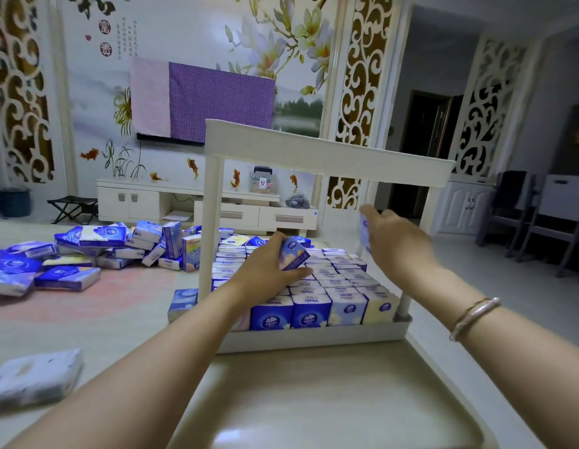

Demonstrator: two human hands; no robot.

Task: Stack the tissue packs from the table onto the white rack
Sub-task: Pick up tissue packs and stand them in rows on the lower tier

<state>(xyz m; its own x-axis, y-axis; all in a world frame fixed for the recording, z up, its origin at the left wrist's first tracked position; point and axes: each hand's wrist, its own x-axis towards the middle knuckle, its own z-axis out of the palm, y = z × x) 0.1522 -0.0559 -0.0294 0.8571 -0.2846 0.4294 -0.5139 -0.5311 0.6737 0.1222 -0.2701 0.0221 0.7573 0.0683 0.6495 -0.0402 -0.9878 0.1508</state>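
Head cam: tissue packs split 2 ways. Most sit in the white rack (314,335) lower tray, packed upright in tight rows (327,280), logos facing fwd, prob to use the full depth. Rest lie in a loose heap (126,247) on the table (87,322) to the left, some flat, some on edge; one pack (183,301) sits just beside the rack's near-left post.

Left hand (268,270) is over the rows, fingers and thumb curled round a small purple pack (293,252), tilted, above the stacked ones. Looks like it's being lined up for a 2nd layer or a gap, can't tell which.

Right hand (395,241) is further right and higher, under the rack's top shelf (330,153), pinching a pale pack (365,233) edge-on; blurred, so grip detail is unclear. Bangle (474,315) on that wrist. Hands are apart, each w/ its own pack, prob so 2 go in per trip.

Near edge: empty tray-like shelf (314,400) of the rack closest to cam. Blurry white pack (35,377) lies near-left.

Beyond: TV under a purple cloth (217,102), low white cabinet (191,205), folding chairs (540,215) at the right.
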